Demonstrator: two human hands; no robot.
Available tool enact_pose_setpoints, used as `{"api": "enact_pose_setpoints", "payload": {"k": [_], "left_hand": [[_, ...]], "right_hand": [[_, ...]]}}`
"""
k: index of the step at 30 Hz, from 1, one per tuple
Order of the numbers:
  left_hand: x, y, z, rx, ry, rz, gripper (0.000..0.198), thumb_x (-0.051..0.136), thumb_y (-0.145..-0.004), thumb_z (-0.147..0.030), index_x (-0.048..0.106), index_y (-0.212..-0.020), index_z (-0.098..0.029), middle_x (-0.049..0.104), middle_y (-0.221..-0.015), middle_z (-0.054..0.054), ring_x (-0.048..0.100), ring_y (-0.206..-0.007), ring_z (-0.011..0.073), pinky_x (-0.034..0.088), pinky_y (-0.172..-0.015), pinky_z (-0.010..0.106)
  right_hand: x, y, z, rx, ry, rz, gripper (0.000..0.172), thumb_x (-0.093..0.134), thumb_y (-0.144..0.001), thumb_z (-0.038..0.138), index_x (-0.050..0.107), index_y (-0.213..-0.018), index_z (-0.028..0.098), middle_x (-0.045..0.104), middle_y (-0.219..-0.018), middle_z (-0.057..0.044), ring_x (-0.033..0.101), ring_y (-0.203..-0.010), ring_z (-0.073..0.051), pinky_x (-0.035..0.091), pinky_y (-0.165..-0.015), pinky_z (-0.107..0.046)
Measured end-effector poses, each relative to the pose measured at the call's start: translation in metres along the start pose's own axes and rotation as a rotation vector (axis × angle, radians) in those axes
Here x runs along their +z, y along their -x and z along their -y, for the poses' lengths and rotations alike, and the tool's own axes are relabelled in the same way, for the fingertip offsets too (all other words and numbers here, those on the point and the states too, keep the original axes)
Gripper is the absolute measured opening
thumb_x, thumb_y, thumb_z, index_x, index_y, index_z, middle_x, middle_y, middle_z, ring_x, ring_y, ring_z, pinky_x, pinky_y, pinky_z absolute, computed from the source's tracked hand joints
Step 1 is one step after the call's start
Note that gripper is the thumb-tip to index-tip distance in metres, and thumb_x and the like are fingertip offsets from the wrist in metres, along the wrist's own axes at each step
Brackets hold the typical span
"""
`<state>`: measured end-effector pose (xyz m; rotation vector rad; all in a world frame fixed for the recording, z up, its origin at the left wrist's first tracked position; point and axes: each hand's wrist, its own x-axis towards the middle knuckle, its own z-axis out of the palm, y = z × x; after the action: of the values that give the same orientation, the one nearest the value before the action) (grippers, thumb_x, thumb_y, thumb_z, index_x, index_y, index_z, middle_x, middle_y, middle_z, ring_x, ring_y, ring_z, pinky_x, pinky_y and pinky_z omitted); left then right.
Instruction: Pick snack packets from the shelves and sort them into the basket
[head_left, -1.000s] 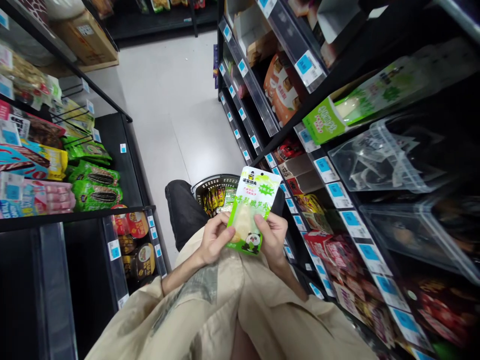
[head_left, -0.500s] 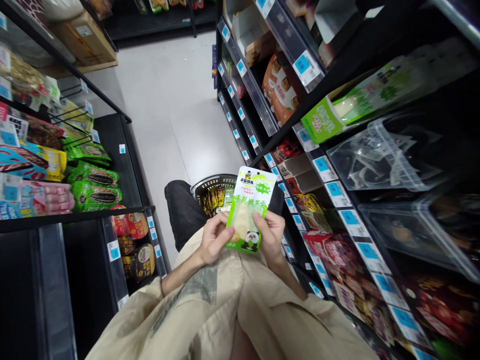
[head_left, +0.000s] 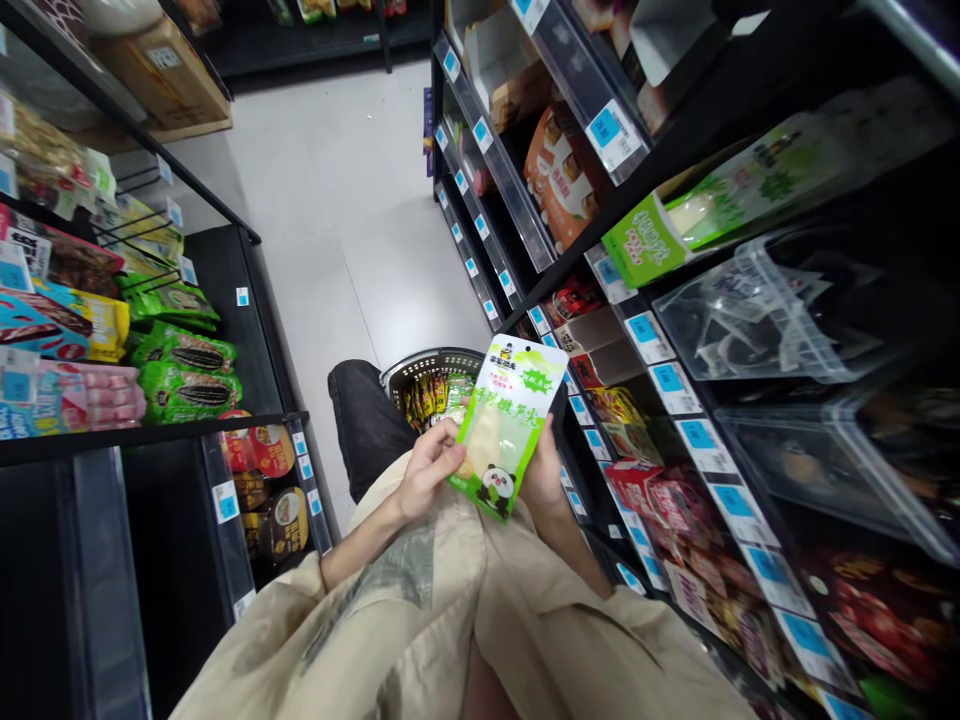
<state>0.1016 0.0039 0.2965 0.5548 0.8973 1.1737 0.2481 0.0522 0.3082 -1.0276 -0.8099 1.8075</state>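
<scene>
A green and white snack packet with a panda printed at its lower edge is held in front of my lap, tilted to the right. My left hand pinches its lower left edge, thumb on the front and fingers behind. At the packet's right edge my right hand is partly behind it; its fingers are mostly hidden, so its grip is unclear. Beyond the packet a dark shopping basket sits between my knees, with several yellow and green snack packs in it.
To the right, shelves hold an open green box of similar packets, clear plastic bins and red packs. On the left shelf are green bags and tubs. Grey floor and a cardboard carton lie ahead.
The packet has shifted slightly right and tilted further clockwise. My right thumb has left its front, and that hand is now more behind it. My left hand keeps its pinch.
</scene>
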Motion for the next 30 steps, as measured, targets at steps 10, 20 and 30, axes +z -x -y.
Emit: {"api": "enact_pose_setpoints", "payload": {"k": [10,20,30], "left_hand": [[-0.004,0.000,0.010,-0.150,-0.139,0.241,0.054,0.067,-0.085,-0.073,0.067,-0.082,-0.019,0.062,-0.074,0.005,0.062,-0.074,0.0221,0.045,-0.062,0.032],[-0.006,0.004,0.000,0.047,-0.132,0.101,0.083,0.035,-0.082,-0.095,0.067,-0.074,-0.019,0.061,-0.065,0.008,0.063,-0.071,0.0250,0.049,-0.064,0.036],[-0.008,0.002,-0.020,0.146,-0.472,0.284,0.051,0.050,-0.096,-0.060,0.065,-0.075,-0.017,0.055,-0.060,0.003,0.048,-0.055,0.0162,0.042,-0.064,0.031]], "right_hand": [[-0.002,0.000,-0.003,-0.003,-0.013,-0.081,0.043,0.084,-0.077,0.056,0.068,-0.094,0.021,0.063,-0.063,0.004,0.041,-0.038,-0.008,0.045,-0.040,-0.025],[0.000,-0.004,0.000,-0.045,0.006,-0.268,0.046,0.082,-0.076,0.060,0.062,-0.072,0.019,0.041,-0.047,0.010,0.023,-0.036,-0.004,0.022,-0.033,-0.018],[0.003,0.009,0.007,-0.051,0.015,-0.307,0.038,0.084,-0.075,0.054,0.074,-0.087,0.019,0.077,-0.079,-0.006,0.072,-0.068,-0.021,0.056,-0.059,-0.029]]}}
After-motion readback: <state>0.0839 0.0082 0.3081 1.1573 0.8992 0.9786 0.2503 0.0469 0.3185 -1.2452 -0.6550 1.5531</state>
